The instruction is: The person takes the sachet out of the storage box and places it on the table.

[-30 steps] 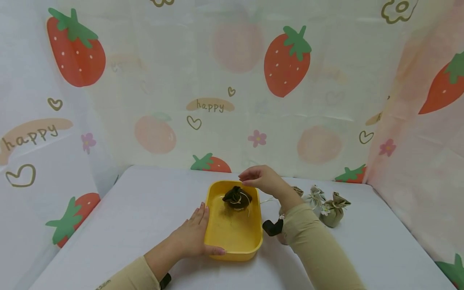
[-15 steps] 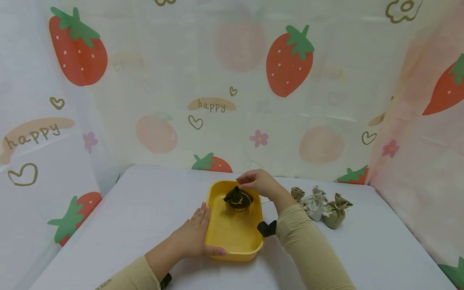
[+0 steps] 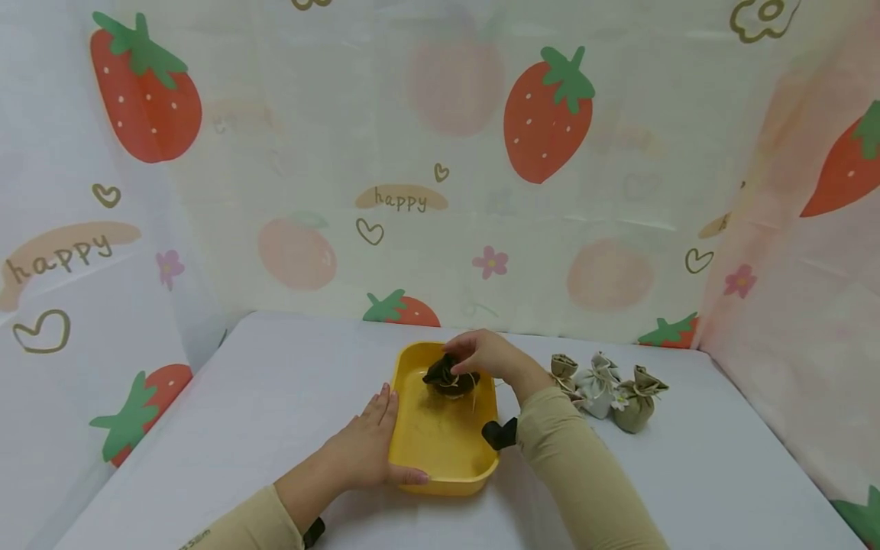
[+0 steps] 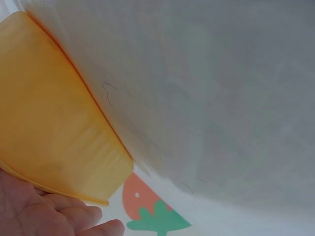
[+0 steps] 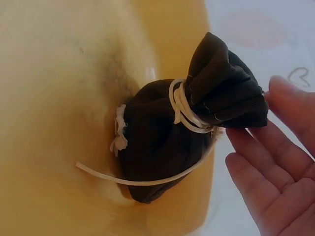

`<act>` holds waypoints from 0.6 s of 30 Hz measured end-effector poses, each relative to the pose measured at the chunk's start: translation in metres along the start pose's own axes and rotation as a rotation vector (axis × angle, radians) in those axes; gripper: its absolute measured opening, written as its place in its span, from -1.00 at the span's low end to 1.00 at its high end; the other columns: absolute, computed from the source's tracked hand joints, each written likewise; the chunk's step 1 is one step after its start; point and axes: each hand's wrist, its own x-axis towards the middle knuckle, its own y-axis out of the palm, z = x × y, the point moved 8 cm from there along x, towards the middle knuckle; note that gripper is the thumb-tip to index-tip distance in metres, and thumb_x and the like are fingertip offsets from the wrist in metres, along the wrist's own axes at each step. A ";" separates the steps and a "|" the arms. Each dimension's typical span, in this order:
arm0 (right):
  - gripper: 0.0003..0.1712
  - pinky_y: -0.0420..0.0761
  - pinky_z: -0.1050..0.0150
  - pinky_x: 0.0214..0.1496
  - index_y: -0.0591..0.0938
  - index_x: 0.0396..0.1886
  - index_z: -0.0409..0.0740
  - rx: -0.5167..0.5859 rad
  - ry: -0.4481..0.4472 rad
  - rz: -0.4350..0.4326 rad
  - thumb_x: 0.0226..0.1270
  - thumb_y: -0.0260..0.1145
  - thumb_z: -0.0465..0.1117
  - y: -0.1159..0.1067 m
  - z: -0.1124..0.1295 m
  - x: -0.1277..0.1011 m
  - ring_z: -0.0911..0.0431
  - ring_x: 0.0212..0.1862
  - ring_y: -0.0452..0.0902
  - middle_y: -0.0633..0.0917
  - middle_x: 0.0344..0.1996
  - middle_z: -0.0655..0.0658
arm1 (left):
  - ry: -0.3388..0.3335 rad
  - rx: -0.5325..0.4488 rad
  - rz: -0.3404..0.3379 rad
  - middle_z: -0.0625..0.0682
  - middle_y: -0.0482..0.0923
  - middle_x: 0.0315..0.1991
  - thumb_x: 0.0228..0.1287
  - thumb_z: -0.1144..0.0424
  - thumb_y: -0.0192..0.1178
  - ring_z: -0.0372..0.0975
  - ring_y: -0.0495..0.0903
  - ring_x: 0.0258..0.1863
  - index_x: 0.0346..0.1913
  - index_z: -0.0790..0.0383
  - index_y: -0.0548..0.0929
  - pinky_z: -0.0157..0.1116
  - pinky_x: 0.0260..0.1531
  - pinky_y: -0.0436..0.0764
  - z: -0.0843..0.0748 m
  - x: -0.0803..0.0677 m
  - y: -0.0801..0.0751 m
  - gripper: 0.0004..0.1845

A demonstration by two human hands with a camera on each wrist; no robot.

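Observation:
A dark brown cloth pouch, tied at the neck with a pale cord, lies in the far part of a yellow plastic tray. My right hand reaches over the tray's far right corner to the pouch's gathered top. In the right wrist view the thumb and fingers stand spread on either side of that top, at its edge; firm contact cannot be made out. My left hand rests along the tray's left side, fingers straight against the wall and thumb at the near rim. The left wrist view shows its fingers beneath the rim.
To the right of the tray, three small tied pouches stand close together: a tan one, a pale grey one and an olive one. A strawberry-print cloth hangs behind the white table.
My right hand has moved down and left, from above the tray's far edge to the brown pouch's top. The left hand and the tray hold their places.

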 end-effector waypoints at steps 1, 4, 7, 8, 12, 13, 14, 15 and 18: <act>-0.58 0.54 0.24 -0.02 0.62 0.02 -0.08 -0.019 -0.003 0.008 0.10 0.36 -0.32 0.001 0.000 0.001 0.13 -0.09 0.55 0.63 -0.05 -0.05 | 0.001 0.000 0.000 0.24 -0.34 0.43 -0.32 -0.63 -0.02 0.01 -0.19 0.41 0.41 0.38 -0.17 0.07 0.22 0.16 0.000 0.000 0.000 0.41; -0.58 0.54 0.26 -0.06 0.62 0.02 -0.08 -0.073 0.005 0.024 0.11 0.35 -0.33 0.004 0.001 0.003 0.15 -0.12 0.53 0.62 -0.05 -0.03 | 0.002 0.005 -0.002 0.24 -0.34 0.43 -0.32 -0.63 -0.02 0.01 -0.19 0.41 0.41 0.38 -0.18 0.07 0.22 0.16 0.000 0.000 0.000 0.40; -0.60 0.54 0.26 -0.05 0.62 0.02 -0.07 -0.113 0.014 0.020 0.13 0.34 -0.29 0.005 0.002 0.004 0.15 -0.11 0.52 0.61 -0.04 -0.02 | 0.004 0.006 -0.006 0.24 -0.35 0.43 -0.32 -0.63 -0.02 0.00 -0.20 0.41 0.41 0.38 -0.18 0.07 0.22 0.16 0.000 0.000 0.000 0.40; -0.61 0.54 0.26 -0.05 0.63 0.02 -0.08 -0.118 0.018 0.016 0.13 0.34 -0.28 0.005 0.002 0.005 0.15 -0.11 0.53 0.62 -0.05 -0.01 | 0.003 0.006 -0.007 0.24 -0.35 0.43 -0.32 -0.63 -0.02 0.00 -0.20 0.41 0.41 0.38 -0.18 0.07 0.22 0.16 0.000 0.000 0.000 0.41; -0.69 0.55 0.27 -0.14 0.66 -0.07 -0.11 -0.121 0.015 0.005 0.15 0.33 -0.25 0.005 0.002 0.006 0.16 -0.21 0.55 0.66 -0.16 -0.01 | 0.000 0.003 -0.009 0.24 -0.34 0.43 -0.33 -0.63 -0.02 0.01 -0.19 0.41 0.41 0.38 -0.18 0.07 0.22 0.16 0.000 0.000 0.000 0.41; -0.72 0.55 0.27 -0.16 0.67 -0.10 -0.13 -0.120 0.015 -0.001 0.15 0.33 -0.26 0.005 0.002 0.006 0.17 -0.24 0.56 0.67 -0.20 -0.02 | -0.001 0.004 -0.010 0.24 -0.34 0.43 -0.34 -0.63 -0.02 0.01 -0.19 0.41 0.41 0.38 -0.18 0.07 0.22 0.16 0.001 0.000 0.000 0.41; -0.75 0.55 0.28 -0.19 0.68 -0.14 -0.14 -0.125 0.013 -0.008 0.15 0.33 -0.26 0.005 0.003 0.006 0.17 -0.28 0.56 0.68 -0.25 -0.02 | -0.002 0.002 -0.009 0.24 -0.34 0.43 -0.34 -0.63 -0.02 0.01 -0.19 0.41 0.41 0.38 -0.18 0.07 0.22 0.16 0.001 0.000 0.000 0.42; -0.79 0.55 0.29 -0.24 0.69 -0.19 -0.14 -0.132 0.013 -0.017 0.15 0.33 -0.27 0.005 0.003 0.006 0.16 -0.32 0.55 0.68 -0.29 -0.01 | -0.002 0.002 -0.009 0.24 -0.34 0.43 -0.34 -0.63 -0.02 0.01 -0.19 0.41 0.41 0.38 -0.18 0.07 0.22 0.16 0.001 0.000 0.000 0.42; -0.92 0.54 0.30 -0.32 0.71 -0.34 -0.11 -0.171 0.033 -0.054 0.16 0.32 -0.26 0.003 0.003 0.005 0.11 -0.38 0.54 0.67 -0.41 0.01 | -0.001 0.000 -0.008 0.24 -0.34 0.43 -0.34 -0.63 -0.01 0.02 -0.18 0.41 0.41 0.38 -0.18 0.07 0.22 0.15 0.001 0.000 0.001 0.42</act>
